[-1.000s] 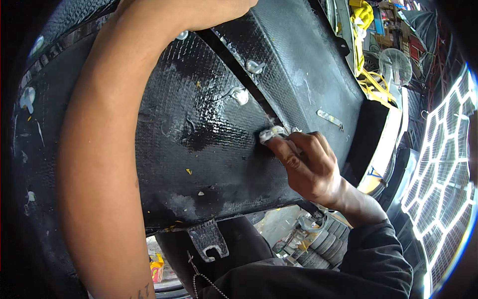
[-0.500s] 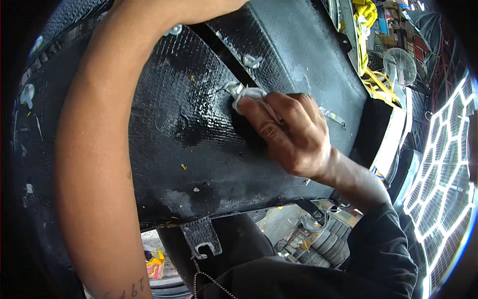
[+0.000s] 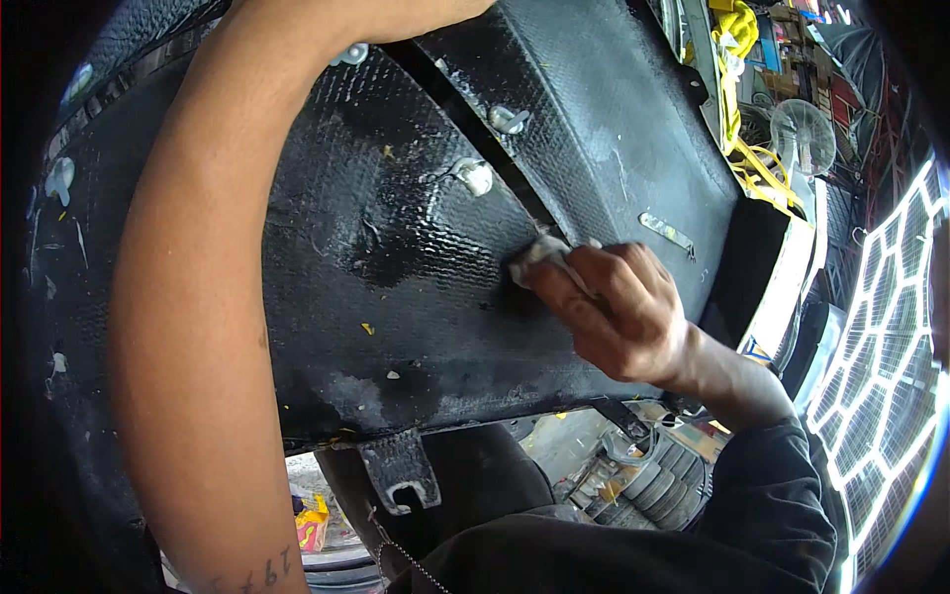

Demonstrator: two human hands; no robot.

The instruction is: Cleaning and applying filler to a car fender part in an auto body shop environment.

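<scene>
A large black panel [image 3: 327, 238] with a woven texture fills the view, its surface shiny in places as if wet. My right hand [image 3: 623, 302] is closed round a crumpled white cloth [image 3: 539, 262] and presses it on the panel, at the lower end of a dark slot [image 3: 465, 119]. Up and left of the cloth, a round white blob [image 3: 475, 176] sits beside the slot. My left arm [image 3: 193, 297] crosses the panel's left side; only the wrist and part of my left hand [image 3: 426, 15] show at the top edge, the fingers out of sight.
Pale clips [image 3: 509, 120] stick out of the panel. A notched metal bracket [image 3: 401, 475] hangs from its lower edge. To the right are a yellow cloth [image 3: 734, 35], a fan [image 3: 802, 137] and bright hexagonal lights [image 3: 881, 337]. Stacked tires [image 3: 648, 490] lie below.
My right hand has slid down and to the right with the cloth, uncovering the white blob and more of the slot. My left arm has barely moved.
</scene>
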